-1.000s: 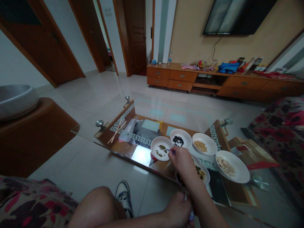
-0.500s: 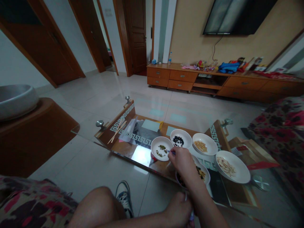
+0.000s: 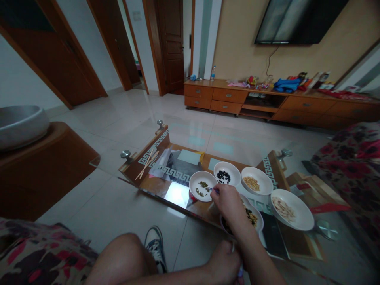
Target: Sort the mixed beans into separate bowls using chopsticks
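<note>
My right hand (image 3: 227, 200) is closed on a small spoon (image 3: 214, 190) with a bluish-purple handle. Its metal tip reaches into a white bowl (image 3: 194, 183) holding a few green beans (image 3: 203, 190). Under my right forearm sits a divided white dish (image 3: 259, 219) with dark and yellow beans, partly hidden. Close to the glass table's front edge, my left hand (image 3: 222, 259) is closed around a thin utensil (image 3: 240, 272) with a purple handle; its far end is mostly hidden. Behind stand a bowl of black beans (image 3: 223, 177) and a bowl of yellow beans (image 3: 251, 183).
At the right is a white bowl (image 3: 304, 215) of pale slices. Chopsticks (image 3: 144, 166), papers (image 3: 162, 162) and a dark sheet (image 3: 274, 237) show on or through the glass table. A paper bag (image 3: 314, 194) lies beyond the right side. A TV cabinet (image 3: 227, 95) lines the far wall.
Almost nothing differs. The whole view has shifted very slightly, and both hands keep their places, the spoon still in the green-bean bowl.
</note>
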`<state>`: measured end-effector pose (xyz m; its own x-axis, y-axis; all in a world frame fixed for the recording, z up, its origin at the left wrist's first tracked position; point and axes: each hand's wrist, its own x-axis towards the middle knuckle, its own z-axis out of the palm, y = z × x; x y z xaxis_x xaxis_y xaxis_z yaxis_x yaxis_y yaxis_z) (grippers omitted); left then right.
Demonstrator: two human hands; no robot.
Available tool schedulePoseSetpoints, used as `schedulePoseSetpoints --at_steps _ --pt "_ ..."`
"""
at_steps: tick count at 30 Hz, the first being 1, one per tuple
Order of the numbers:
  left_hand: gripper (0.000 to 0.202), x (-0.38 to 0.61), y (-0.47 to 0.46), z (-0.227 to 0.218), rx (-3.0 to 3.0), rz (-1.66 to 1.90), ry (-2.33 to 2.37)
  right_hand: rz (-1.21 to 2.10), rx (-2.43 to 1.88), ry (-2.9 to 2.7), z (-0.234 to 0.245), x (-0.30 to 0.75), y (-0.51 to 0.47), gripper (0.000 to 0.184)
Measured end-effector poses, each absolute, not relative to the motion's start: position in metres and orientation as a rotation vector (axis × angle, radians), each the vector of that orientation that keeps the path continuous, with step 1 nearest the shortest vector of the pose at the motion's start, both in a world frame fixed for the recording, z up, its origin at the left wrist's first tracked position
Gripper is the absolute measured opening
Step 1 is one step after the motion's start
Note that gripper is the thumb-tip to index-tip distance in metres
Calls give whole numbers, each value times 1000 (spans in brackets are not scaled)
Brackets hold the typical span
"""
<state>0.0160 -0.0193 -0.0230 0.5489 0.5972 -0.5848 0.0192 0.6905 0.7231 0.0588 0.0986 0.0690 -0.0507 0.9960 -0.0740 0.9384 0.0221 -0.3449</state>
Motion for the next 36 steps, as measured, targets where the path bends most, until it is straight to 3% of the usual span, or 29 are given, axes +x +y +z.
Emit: schedulePoseSetpoints --at_steps 8,12,18,26,30,33,36 --pt "46 16 -16 -9 849 351 1056 412 -1865 -2052 87 67 96 24" --pt "48 15 -18 -15 876 341 1067 219 -1793 -1868 95 107 98 28" --pt "48 11 -18 -16 920 384 1062 -57 -2027 -1629 85 182 99 38" --pt "56 4 -10 -10 939 425 1040 51 -2090 -1569 81 204 84 37" --pt "54 -1 -19 -8 953 417 997 337 -1911 -1562 88 203 67 41" --pt "50 -4 -33 -12 960 317 959 850 -1712 -1475 96 201 52 50" --pt "39 -7 -48 -19 966 194 947 1361 -1512 -1431 109 202 30 46"
